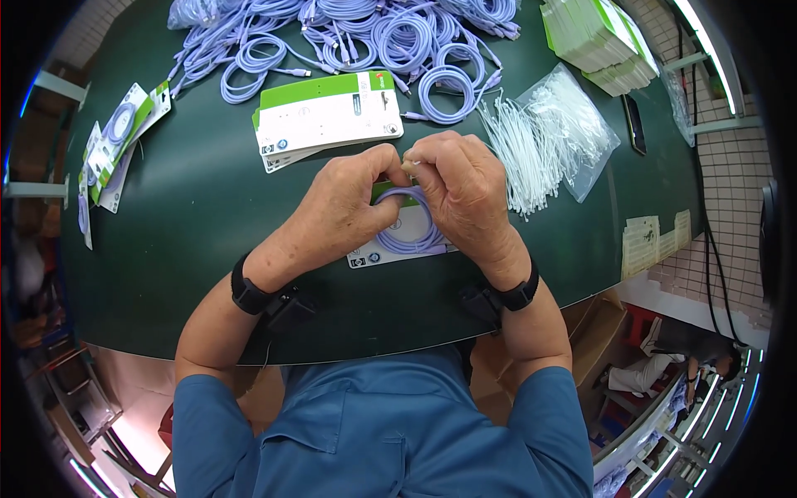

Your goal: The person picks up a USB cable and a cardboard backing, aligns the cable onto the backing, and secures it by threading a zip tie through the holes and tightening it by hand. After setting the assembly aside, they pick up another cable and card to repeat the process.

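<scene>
A coiled lilac cable [432, 239] lies on a white and green backing card [365, 254] in front of me. Both my hands meet over the top of this coil. My left hand [353, 195] is closed, its index finger bent down and its thumb beside the coil's left side. My right hand [465, 187] is pinched at the coil's upper edge, with thumb and index finger together. Between the fingertips there may be something thin, too small and hidden to name. The right hand covers part of the card and coil.
Beyond my hands lies a stack of cards [332, 119]. Many lilac cables [403, 41] are heaped at the back. White cable ties [519, 158] spill from a clear bag [594, 162] at right, near a phone [633, 124] and card stacks [594, 37]. Carded cables [116, 149] lie left.
</scene>
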A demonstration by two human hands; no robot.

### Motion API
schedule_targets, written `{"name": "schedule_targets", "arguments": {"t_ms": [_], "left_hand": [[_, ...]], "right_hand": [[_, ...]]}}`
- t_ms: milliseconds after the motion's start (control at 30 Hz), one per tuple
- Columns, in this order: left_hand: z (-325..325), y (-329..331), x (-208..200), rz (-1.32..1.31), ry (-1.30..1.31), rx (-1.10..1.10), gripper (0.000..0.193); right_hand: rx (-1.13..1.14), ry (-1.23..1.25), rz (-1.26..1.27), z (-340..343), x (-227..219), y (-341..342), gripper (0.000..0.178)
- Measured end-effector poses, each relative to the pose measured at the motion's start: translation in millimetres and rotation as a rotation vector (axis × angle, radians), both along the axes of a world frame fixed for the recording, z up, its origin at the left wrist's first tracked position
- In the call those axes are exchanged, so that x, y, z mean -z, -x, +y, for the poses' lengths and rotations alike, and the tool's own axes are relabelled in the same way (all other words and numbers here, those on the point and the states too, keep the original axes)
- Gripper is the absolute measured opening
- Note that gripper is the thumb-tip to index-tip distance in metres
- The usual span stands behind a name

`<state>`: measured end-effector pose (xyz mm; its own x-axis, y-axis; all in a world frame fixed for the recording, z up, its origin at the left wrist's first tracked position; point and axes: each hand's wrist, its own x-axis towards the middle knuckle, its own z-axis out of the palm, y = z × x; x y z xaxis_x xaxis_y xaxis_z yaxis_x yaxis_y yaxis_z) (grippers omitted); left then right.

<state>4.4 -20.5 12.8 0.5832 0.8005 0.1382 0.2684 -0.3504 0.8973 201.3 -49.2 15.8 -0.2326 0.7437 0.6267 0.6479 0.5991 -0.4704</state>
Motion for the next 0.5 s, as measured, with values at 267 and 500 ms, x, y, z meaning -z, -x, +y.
{"name": "schedule_targets", "arguments": {"t_ms": [267,500], "left_hand": [[-1.6,-0.4,3.4,-0.02,0.001,0.013,0.019],[-1.8,-0.7,3.2,-0.006,0.0,0.017,0.019]], "right_hand": [[0.011,-0.013,0.008,0.2,1.8,2.2,0.015],[0.033,0.014,0.018,-1.8,3.5,1.9,0.014]]}}
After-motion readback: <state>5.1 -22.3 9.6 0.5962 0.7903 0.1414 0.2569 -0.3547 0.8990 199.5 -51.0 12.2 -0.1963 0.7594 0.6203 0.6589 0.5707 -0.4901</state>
